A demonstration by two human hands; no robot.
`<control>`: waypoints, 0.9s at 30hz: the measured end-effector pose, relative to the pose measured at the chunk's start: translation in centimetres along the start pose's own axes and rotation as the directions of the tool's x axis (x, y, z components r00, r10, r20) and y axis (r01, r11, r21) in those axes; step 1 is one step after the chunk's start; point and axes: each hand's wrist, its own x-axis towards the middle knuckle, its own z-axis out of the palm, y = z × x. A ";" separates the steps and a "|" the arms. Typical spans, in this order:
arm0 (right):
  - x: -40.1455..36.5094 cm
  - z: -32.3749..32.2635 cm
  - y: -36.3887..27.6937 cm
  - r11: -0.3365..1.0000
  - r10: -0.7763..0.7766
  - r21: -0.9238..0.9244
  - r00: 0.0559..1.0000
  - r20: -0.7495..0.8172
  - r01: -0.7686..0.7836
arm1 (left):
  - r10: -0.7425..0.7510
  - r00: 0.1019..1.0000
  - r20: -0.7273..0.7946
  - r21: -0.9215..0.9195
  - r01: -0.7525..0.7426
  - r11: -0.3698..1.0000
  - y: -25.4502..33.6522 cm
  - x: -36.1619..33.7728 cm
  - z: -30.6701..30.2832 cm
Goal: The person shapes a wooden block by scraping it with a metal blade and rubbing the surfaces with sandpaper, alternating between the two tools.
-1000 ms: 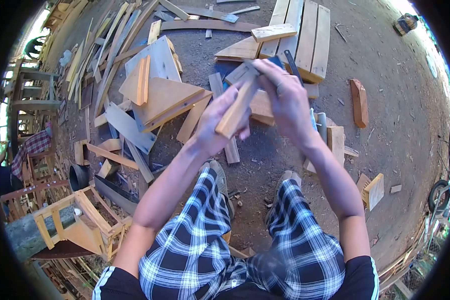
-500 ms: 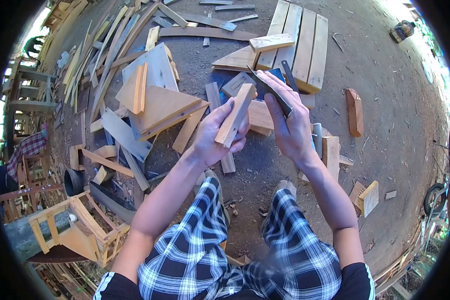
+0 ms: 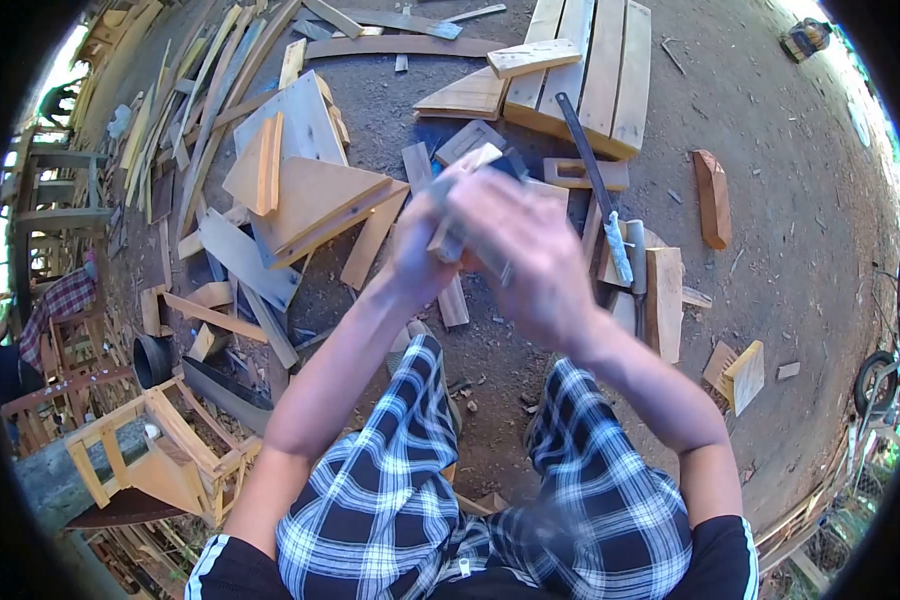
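1. Plainly, the wooden block point(image 3: 475, 162) sits in the left hand point(image 3: 417, 255). It is tilted, with its pale upper end sticking out above the fingers and its lower part hidden inside the grip.
2. The left fingers are wrapped and pressed around the block's middle, with the thumb side turned toward the person.
3. The right hand point(image 3: 530, 265) lies just beside the left one. It overlaps the block's right face and is badly smeared by motion blur.
4. The blur hides whether the right fingers are spread, curled or pinching anything. A dark streak near them cannot be made out.
5. Both forearms reach forward from the body and converge, so the hands meet above the knees in checked shorts point(image 3: 400, 470).
6. The left wrist is bent upward, and the right wrist angles inward across the left.
7. Beyond the fingertips, on the dirt, lies a plank pallet point(image 3: 610, 70).
8. To the right of the right hand's knuckles lies a long dark tool point(image 3: 585, 150) with a pale handle, well apart from both hands.
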 end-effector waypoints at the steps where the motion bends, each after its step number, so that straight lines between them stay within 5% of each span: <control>1: -0.4 -0.2 -1.7 0.999 -0.023 0.041 0.998 0.057 0.021 | 0.060 0.997 0.043 0.094 -0.064 0.994 -0.3 0.8 -1.3; 2: -0.3 -0.5 -2.0 0.996 -0.049 0.072 0.996 0.071 0.043 | 0.038 0.999 0.028 0.128 -0.042 0.991 -0.7 1.2 -2.4; 4: 0.1 -0.3 0.9 0.997 -0.047 0.067 0.999 -0.006 0.047 | -0.128 0.963 0.235 -0.074 0.149 0.986 -1.5 0.3 -5.0; 5: 0.8 -0.2 2.4 0.994 0.063 0.091 0.998 -0.030 -0.060 | -0.079 0.932 0.353 -0.098 0.120 0.988 -1.2 0.8 -3.7; 6: 1.2 -0.2 2.9 0.985 0.173 0.026 0.983 -0.065 -0.171 | -0.061 0.985 0.163 -0.078 0.075 0.994 -1.1 0.3 -1.4; 8: 1.0 -0.3 1.8 0.994 0.054 0.097 0.998 0.039 -0.058 | -0.082 0.976 0.200 -0.109 0.105 0.988 -1.2 0.6 -3.0; 10: -0.5 0.1 -1.7 0.997 -0.054 0.055 0.998 0.034 0.052 | 0.090 0.996 -0.002 0.144 -0.089 0.986 -1.0 0.9 -1.6; 11: -0.6 0.1 -0.9 0.994 -0.096 0.060 0.995 0.037 0.094 | 0.087 0.995 0.038 0.190 -0.093 0.977 -0.8 0.7 -1.7; 12: -0.5 0.0 0.5 0.990 -0.131 0.063 0.991 0.036 0.129 | 0.019 1.000 0.005 0.011 -0.019 1.000 -0.7 -0.1 -1.3; 13: 1.1 -0.9 1.3 0.988 -0.006 0.157 1.000 0.023 0.002 | -0.023 0.976 0.216 -0.081 0.041 0.996 -1.3 0.1 -2.6; 14: 0.8 -0.5 4.0 0.995 0.101 0.025 0.995 -0.004 -0.101 | -0.032 0.903 0.428 -0.154 0.108 0.982 -1.6 0.6 -3.7; 16: 1.0 -1.6 5.1 0.961 0.275 -0.011 0.961 -0.031 -0.275 | -0.051 0.943 0.330 -0.030 0.065 0.997 -0.9 0.0 -1.7; 19: 0.9 -2.5 4.1 0.961 0.271 0.066 0.961 -0.053 -0.267 | -0.062 0.979 0.192 -0.041 0.071 0.997 -0.8 0.0 -1.3; 24: 1.7 -2.8 1.9 0.999 0.010 -0.041 1.000 0.016 -0.010 | -0.123 0.981 0.148 -0.020 0.128 0.992 -0.1 -0.5 -0.4; 26: 2.1 -2.0 2.0 0.998 0.023 -0.060 0.995 0.095 -0.017 | -0.132 0.989 0.064 -0.079 0.137 0.987 -0.1 -0.2 -0.7; 27: 1.6 -1.4 1.8 0.998 0.026 -0.061 0.995 0.094 -0.020 | -0.038 0.951 0.307 -0.185 0.099 0.978 -1.0 0.5 -2.9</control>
